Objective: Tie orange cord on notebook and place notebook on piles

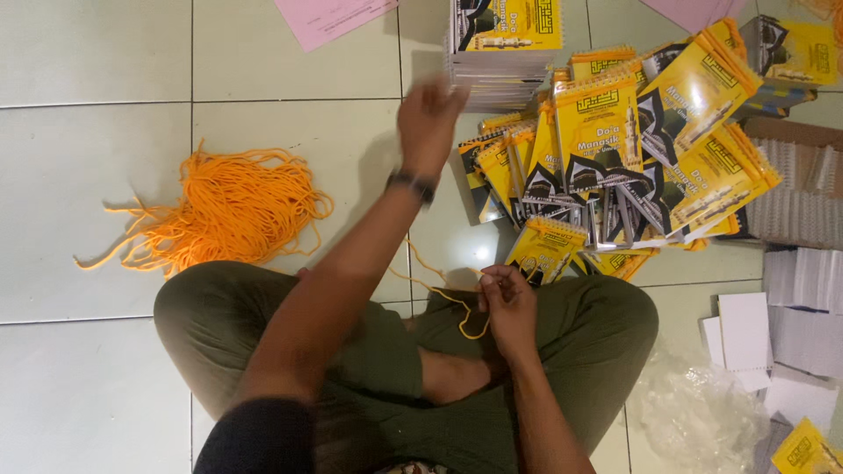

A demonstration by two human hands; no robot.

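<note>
Over lap, right hand (pixel 507 303), thin orange cord (pixel 457 307)

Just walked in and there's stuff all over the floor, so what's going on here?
A person sits cross-legged on the tiled floor. Their right hand holds an orange cord at a small yellow booklet. The left hand, blurred, is raised toward a stack of booklets. More booklets lie heaped ahead, and a bundle of orange cords lies at left.
</note>
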